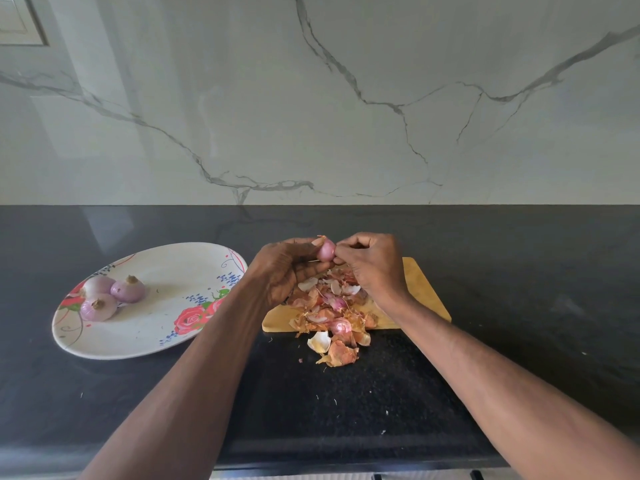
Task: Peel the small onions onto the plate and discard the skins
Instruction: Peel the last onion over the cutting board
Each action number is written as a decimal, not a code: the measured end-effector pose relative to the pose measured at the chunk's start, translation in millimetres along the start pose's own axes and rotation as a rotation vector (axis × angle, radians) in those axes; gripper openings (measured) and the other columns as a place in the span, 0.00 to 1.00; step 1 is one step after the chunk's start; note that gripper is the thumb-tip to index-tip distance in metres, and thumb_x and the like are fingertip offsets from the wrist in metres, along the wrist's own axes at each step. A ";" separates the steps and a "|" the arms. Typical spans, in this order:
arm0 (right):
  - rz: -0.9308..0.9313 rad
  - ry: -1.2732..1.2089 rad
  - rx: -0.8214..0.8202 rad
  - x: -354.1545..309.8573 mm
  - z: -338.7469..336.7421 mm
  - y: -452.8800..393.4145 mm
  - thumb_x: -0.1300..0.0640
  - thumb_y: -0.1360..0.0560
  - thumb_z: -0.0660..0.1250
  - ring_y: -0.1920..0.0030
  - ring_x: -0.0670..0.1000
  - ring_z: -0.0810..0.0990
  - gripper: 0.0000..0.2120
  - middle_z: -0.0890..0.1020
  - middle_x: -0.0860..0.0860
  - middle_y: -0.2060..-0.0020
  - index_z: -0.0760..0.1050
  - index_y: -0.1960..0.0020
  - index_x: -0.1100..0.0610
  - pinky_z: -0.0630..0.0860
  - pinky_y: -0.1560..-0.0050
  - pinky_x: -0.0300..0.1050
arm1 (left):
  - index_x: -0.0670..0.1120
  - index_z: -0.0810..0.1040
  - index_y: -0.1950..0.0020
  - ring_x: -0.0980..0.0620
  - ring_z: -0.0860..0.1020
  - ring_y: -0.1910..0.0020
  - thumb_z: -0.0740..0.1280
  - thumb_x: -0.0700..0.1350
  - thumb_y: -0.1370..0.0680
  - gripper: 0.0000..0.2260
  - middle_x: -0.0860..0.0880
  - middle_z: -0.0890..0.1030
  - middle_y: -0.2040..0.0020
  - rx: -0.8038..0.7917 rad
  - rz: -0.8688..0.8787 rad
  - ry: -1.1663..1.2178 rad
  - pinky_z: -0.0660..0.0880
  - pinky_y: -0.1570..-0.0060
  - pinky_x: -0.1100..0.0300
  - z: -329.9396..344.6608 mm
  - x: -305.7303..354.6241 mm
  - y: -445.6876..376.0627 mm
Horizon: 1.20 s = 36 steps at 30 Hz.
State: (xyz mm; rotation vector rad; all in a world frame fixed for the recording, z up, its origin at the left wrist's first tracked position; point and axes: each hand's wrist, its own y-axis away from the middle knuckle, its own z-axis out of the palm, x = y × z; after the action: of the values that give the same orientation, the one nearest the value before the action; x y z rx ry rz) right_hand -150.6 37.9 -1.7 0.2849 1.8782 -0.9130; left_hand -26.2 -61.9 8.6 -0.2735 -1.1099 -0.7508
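Left hand (289, 271): fingers curled under and around a small onion (326, 250), cupping it above the cutting board; palm turned toward the right
Right hand (372, 263): fingertips bunched and pinching at the onion's right side; knuckles bent; wrist over the board
Held onion: small, rounded, smooth pink-purple flesh showing; a dry papery tuft at its top; gripped between both hands, off the plate
Plate (180, 336): oval, glossy white with red roses and blue sprigs; lies on the counter left of the hands
Peeled onions (112, 297): three pale purple bulbs, smooth and shiny, touching one another at the plate's left end; brown root stubs face up
Cutting board (424, 289): light wood, rounded corners, flat on the counter beneath the hands
Skins (332, 317): loose heap of thin, curled, orange-brown and whitish flakes; spills off the board's near edge onto the counter
Counter (519, 271): dark speckled stone, polished
Wall (346, 98): pale marble slab with grey veins
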 end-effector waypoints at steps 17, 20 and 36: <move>-0.001 0.012 0.054 5.4 4.9 -4.1 0.60 0.26 0.73 0.61 0.45 0.85 0.03 0.86 0.47 0.65 0.86 0.57 0.57 0.78 0.59 0.36 | 0.33 0.80 0.45 0.43 0.86 0.56 0.66 0.32 0.21 0.06 0.35 0.85 0.52 0.009 0.014 0.091 0.84 0.58 0.57 -0.2 1.1 -0.2; -0.070 0.045 0.060 7.2 5.7 -4.0 0.58 0.26 0.74 0.61 0.44 0.84 0.04 0.86 0.47 0.63 0.86 0.55 0.58 0.76 0.61 0.33 | 0.33 0.80 0.44 0.44 0.86 0.56 0.64 0.32 0.20 0.08 0.36 0.85 0.53 -0.010 0.026 0.114 0.84 0.55 0.57 -1.6 2.1 -1.8; -0.308 0.381 0.125 14.4 12.1 -3.1 0.55 0.24 0.72 0.68 0.49 0.77 0.13 0.79 0.50 0.68 0.78 0.65 0.60 0.78 0.68 0.49 | 0.35 0.80 0.49 0.46 0.85 0.56 0.67 0.32 0.22 0.04 0.39 0.85 0.53 -0.057 0.089 0.021 0.83 0.58 0.58 2.0 -2.1 -2.6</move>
State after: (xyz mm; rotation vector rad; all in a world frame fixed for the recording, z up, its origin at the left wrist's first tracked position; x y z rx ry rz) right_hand -151.0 24.5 -15.3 0.2629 2.2597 -1.2565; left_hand -29.8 -61.9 7.2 -0.3602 -1.0513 -0.7051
